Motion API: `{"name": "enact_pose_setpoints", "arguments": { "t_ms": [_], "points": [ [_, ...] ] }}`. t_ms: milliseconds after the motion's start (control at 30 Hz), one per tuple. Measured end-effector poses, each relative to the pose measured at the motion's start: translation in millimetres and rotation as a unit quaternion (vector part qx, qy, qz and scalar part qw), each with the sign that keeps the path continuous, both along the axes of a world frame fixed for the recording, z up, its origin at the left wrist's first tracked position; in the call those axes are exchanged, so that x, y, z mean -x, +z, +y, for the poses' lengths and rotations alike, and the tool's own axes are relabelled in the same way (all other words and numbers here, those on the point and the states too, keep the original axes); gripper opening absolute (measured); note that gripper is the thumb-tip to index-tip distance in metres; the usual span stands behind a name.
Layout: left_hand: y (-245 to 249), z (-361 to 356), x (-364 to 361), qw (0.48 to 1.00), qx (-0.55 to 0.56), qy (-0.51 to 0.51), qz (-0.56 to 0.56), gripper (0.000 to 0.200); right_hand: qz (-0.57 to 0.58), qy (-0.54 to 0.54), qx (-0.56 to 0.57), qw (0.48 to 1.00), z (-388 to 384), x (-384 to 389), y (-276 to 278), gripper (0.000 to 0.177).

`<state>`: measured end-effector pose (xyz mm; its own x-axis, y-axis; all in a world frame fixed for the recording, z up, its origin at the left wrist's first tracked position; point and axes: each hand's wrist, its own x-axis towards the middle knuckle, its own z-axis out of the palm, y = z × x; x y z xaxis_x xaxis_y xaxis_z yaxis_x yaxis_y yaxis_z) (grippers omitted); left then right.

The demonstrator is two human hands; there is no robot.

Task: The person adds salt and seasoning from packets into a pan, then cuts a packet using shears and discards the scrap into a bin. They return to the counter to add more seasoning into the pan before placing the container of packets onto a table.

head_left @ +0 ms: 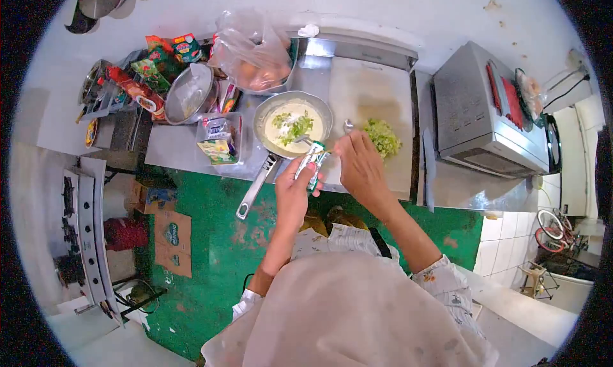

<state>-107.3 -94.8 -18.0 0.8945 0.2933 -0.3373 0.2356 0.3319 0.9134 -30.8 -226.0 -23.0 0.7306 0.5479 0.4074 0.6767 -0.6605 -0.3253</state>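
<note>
My left hand (296,187) is closed around a small white and green sachet (311,161), held upright at the pan's near edge. Close beside the sachet's top, my right hand (361,166) is pinched; what its fingertips hold, I cannot tell. A frying pan (260,126) with a metal handle contains a pale, creamy batter (279,115). Chopped green leaves and white powder lie on the batter, and a metal utensil (304,138) rests in it. Behind my right hand, a pile of chopped greens (382,138) sits on a white cutting board (357,80), near a shiny metal piece (348,125).
Left of the pan stand a plastic tub of packets (219,139), a metal bowl (189,94) and several seasoning packs (143,96). A bag of eggs (258,70) fills a container behind. On the right is a microwave (472,112); a stove (89,239) stands lower left.
</note>
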Motion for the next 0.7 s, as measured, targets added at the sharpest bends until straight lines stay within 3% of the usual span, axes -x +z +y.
{"name": "enact_pose_setpoints", "arguments": {
  "t_ms": [133, 200, 233, 300, 333, 400, 433, 500, 600, 700],
  "points": [
    [-9.0, -4.9, 0.4, 0.993, 0.027, -0.102, 0.048, 0.033, -0.038, -0.029, -0.015, 0.999, -17.1, -16.7, -13.7, 0.008],
    [-19.7, -6.7, -0.4, 0.989, 0.058, -0.129, 0.05, 0.033, 0.037, 0.137, -0.029, 0.989, -25.5, -27.5, -11.9, 0.007],
    [-22.5, -7.5, -1.8, 0.983, 0.09, -0.154, 0.051, 0.033, 0.037, 0.133, -0.03, 0.99, -28.1, -33.9, -14.3, 0.007],
    [-26.6, -6.1, -4.6, 0.977, 0.094, -0.176, 0.078, 0.033, 0.257, 0.17, -0.024, 0.951, -32.7, -45.1, -28.5, 0.008],
    [-31.8, -4.2, -6.1, 0.972, 0.112, -0.188, 0.089, 0.036, 0.259, 0.169, -0.025, 0.951, -37.3, -47.5, -41.2, 0.008],
    [-36.6, -1.5, -9.5, 0.966, 0.129, -0.202, 0.1, 0.038, 0.433, 0.11, -0.191, 0.874, -48.0, -55.0, -71.3, 0.011],
    [-38.3, -1.3, -8.6, 0.969, 0.128, -0.188, 0.099, 0.039, 0.435, 0.109, -0.191, 0.873, -50.8, -55.6, -81.5, 0.011],
    [-45.0, -0.1, -5.4, 0.971, 0.131, -0.171, 0.107, 0.039, 0.342, -0.042, -0.082, 0.935, -55.0, -48.7, -105.9, 0.015],
    [-49.1, 3.4, -12.5, 0.981, 0.154, -0.093, 0.077, 0.039, 0.263, -0.036, 0.008, 0.964, -49.2, -44.2, -136.0, 0.019],
    [-46.4, 8.0, -16.6, 0.982, 0.169, -0.071, 0.048, 0.038, 0.173, -0.048, -0.007, 0.984, -32.1, -49.6, -170.8, 0.019]
  ]
}}
